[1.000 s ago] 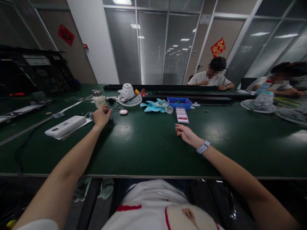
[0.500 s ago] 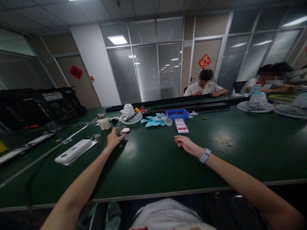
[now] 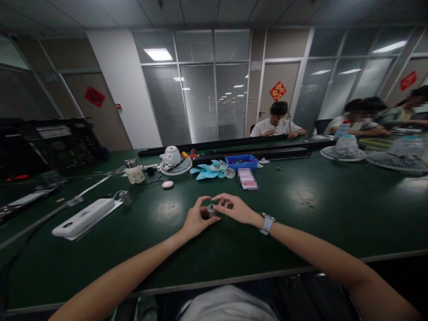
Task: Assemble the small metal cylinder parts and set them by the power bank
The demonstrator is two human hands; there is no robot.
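A small grey metal cylinder (image 3: 211, 211) with a dark centre in its top stands upright in my left hand (image 3: 197, 217), just above or on the green table. My left thumb and fingers curve around its sides. My right hand (image 3: 236, 208), with a watch on the wrist, is at the cylinder's right side. Its thumb and index finger are apart and curved, the tips close to the cylinder's top; whether they touch it I cannot tell. Beyond my hands lie a pink-white oval object (image 3: 167, 184) and blue fan blades (image 3: 209, 170).
A white fan housing (image 3: 172, 157), a cream jar (image 3: 135, 174) and a blue tray (image 3: 242, 162) stand farther back. At left lie a white oblong device (image 3: 83, 218) and a grey cylinder (image 3: 125, 198) on a cord. People (image 3: 276, 122) sit across the table (image 3: 301, 214).
My left hand has come from beside the pink-white oval object to the table's middle, carrying the metal cylinder. My right hand has moved left and nearer, meeting it. The camera view has shifted slightly.
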